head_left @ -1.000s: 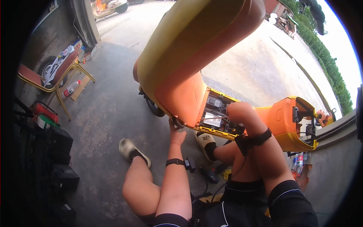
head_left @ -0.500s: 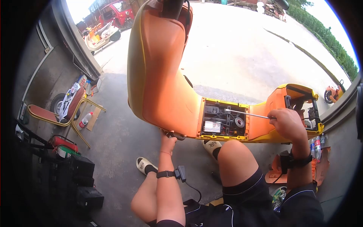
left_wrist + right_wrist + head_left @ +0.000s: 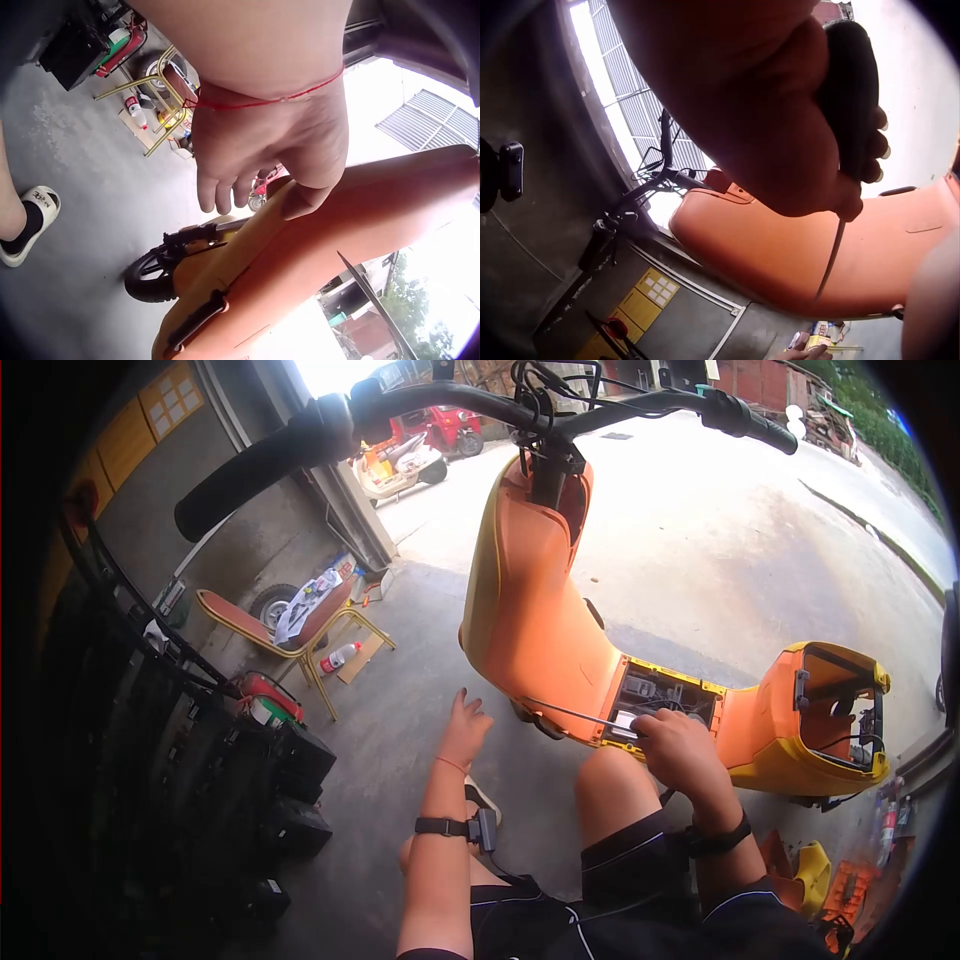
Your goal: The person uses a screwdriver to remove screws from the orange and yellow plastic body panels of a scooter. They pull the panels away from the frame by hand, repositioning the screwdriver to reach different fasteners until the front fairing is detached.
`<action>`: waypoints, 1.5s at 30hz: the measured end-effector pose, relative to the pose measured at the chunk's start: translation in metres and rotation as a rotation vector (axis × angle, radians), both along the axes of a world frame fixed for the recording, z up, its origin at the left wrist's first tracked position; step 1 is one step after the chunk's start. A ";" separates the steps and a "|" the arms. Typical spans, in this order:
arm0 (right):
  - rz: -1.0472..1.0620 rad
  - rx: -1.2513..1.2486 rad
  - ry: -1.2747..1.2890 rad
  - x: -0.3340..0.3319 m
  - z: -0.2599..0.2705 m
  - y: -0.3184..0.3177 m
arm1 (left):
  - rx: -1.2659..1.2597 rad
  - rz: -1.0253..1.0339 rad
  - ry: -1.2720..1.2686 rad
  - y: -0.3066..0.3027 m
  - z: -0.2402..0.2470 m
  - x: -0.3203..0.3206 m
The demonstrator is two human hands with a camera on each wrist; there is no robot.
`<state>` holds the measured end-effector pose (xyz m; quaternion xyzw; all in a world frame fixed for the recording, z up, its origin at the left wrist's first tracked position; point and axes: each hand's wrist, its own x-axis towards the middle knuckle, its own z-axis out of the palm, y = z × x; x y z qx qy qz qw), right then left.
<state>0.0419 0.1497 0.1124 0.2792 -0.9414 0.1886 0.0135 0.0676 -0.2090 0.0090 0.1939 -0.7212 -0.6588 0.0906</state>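
Note:
An orange and yellow scooter body [image 3: 545, 610] has an uncovered compartment [image 3: 665, 695] with wiring and a silver-labelled part inside. My right hand [image 3: 685, 760] grips a screwdriver by its black handle [image 3: 851, 90]; the thin shaft [image 3: 570, 712] points left over the compartment's edge towards the orange front panel. Left of the body, my left hand [image 3: 463, 732] is in the air, fingers loosely extended, holding nothing. In the left wrist view, the left hand [image 3: 262, 150] appears in front of the panel [image 3: 300, 232], its fingers hanging relaxed.
Handlebars [image 3: 450, 400] rise at the top. A chair [image 3: 300, 625] with a bag on it stands to the left, a bottle [image 3: 340, 657] beside it. Black boxes [image 3: 297, 830] line the left side. Orange and yellow parts [image 3: 848, 885] lie at the lower right.
My left hand has come away from the scooter's lower edge. The right hand, with the screwdriver, has moved from near the rear section to over the compartment. The head view has shifted, showing the handlebars.

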 end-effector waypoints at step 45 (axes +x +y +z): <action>-0.197 0.396 -0.216 0.034 -0.001 -0.114 | 0.109 0.131 0.427 0.056 -0.157 -0.098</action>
